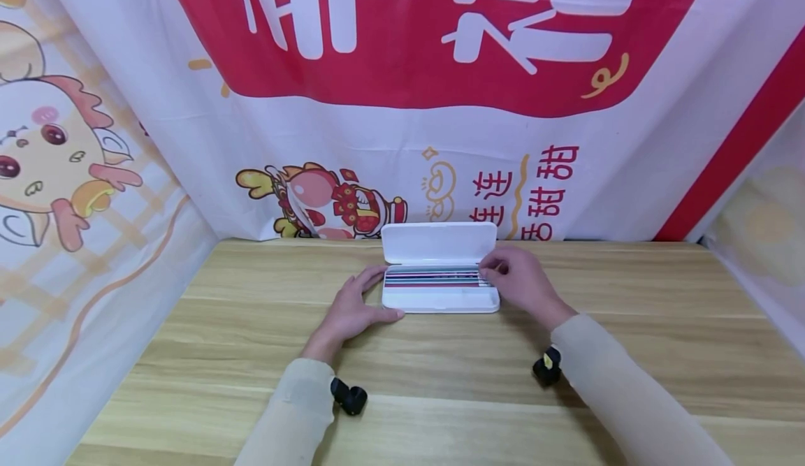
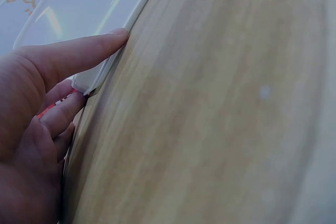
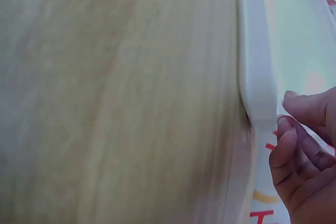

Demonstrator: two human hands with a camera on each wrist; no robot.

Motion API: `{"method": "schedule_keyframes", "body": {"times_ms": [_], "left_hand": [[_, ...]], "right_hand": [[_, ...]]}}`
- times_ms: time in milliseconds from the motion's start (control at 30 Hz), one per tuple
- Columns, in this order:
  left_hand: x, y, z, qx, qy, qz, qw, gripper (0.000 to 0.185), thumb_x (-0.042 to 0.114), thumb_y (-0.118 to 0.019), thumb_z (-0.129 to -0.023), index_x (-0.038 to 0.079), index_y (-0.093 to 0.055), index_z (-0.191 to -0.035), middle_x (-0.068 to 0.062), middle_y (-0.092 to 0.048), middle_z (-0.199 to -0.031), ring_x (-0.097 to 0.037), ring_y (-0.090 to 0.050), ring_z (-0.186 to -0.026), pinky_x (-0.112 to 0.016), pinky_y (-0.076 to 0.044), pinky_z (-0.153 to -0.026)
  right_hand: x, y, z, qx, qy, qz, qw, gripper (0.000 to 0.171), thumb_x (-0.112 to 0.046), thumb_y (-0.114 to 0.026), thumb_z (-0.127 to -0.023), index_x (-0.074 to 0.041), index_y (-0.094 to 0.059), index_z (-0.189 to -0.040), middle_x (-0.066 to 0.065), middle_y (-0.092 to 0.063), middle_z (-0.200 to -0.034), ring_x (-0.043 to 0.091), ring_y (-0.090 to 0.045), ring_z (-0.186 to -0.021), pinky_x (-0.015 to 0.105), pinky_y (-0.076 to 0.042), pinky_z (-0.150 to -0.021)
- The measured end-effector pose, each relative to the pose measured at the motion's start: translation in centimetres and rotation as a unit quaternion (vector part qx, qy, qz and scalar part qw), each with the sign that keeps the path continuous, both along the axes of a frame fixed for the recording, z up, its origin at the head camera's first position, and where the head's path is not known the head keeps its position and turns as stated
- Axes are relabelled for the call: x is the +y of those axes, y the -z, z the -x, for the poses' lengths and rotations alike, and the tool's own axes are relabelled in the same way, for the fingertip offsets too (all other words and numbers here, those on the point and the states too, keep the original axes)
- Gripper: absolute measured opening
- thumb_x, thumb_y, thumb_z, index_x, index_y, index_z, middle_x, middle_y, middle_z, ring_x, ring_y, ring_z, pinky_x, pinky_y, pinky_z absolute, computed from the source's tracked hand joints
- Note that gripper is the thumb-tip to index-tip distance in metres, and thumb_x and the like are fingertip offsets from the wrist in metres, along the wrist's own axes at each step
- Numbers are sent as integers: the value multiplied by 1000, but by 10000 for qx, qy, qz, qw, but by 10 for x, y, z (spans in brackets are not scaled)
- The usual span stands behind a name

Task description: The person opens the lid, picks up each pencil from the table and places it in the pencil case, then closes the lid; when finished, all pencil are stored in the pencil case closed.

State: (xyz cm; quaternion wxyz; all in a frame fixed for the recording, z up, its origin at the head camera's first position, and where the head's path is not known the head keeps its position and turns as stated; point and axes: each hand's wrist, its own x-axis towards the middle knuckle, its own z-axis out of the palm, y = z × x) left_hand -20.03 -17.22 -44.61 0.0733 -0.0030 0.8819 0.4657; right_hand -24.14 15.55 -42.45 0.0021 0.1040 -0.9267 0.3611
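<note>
A white pencil case [image 1: 440, 303] lies open on the wooden table, its lid [image 1: 439, 242] raised at the back. Several thin pencils [image 1: 430, 277], with dark, purple and pale blue stripes, lie lengthwise inside. My left hand [image 1: 351, 309] holds the case's left end, thumb along the front edge and fingers round the far side. Thumb and fingertips also show at the case's corner [image 2: 84, 85] in the left wrist view. My right hand [image 1: 518, 281] is bent over the right end, fingertips right at the pencil ends. I cannot tell whether it pinches a pencil.
The wooden table [image 1: 428, 375] stretches in front of the case and to both sides. Behind it hangs a white and red printed cloth [image 1: 352, 124], close to the raised lid. Another printed cloth [image 1: 82, 298] closes off the left side.
</note>
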Motion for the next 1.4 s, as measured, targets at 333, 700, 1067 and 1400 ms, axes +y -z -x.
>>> {"method": "schedule_keyframes", "body": {"times_ms": [333, 700, 1067, 1400], "left_hand": [[0, -2, -1, -50, -14, -5, 10000, 90, 35, -97, -80, 36, -53, -157, 4, -49, -169, -37, -34, -161, -69, -25, -131], [3, 0, 0, 7, -2, -58, 10000, 87, 34, -97, -80, 35, -55, -156, 4, -51, -168, -34, -40, -155, -67, -28, -130], [3, -3, 0, -112, -142, -305, 9994, 104, 32, -98, -79, 22, -40, -165, 0, -54, -166, -32, -26, -167, -63, -16, -136], [3, -2, -1, -84, -19, -568, 9983, 108, 24, -97, -80, 29, -36, -169, -5, -50, -169, -32, -35, -163, -66, -18, -134]], "right_hand": [[20, -9, -8, -775, 849, 1230, 9857, 47, -43, -62, -109, -11, -66, -142, 14, -67, -134, 32, -62, -121, 45, -58, -102], [16, -11, -12, -1043, 582, 1971, 9731, 83, -66, -56, -105, -16, -37, -168, 15, -47, -168, 36, -44, -157, 54, -38, -130], [19, -12, -26, -1222, 655, 2375, 9614, 80, -76, -54, -100, -12, -59, -147, 14, -61, -153, 35, -56, -145, 56, -41, -126], [16, 6, -42, -1012, 328, 1908, 9759, 58, -38, -79, -99, -12, -61, -147, 14, -59, -158, 37, -57, -146, 54, -46, -124]]}}
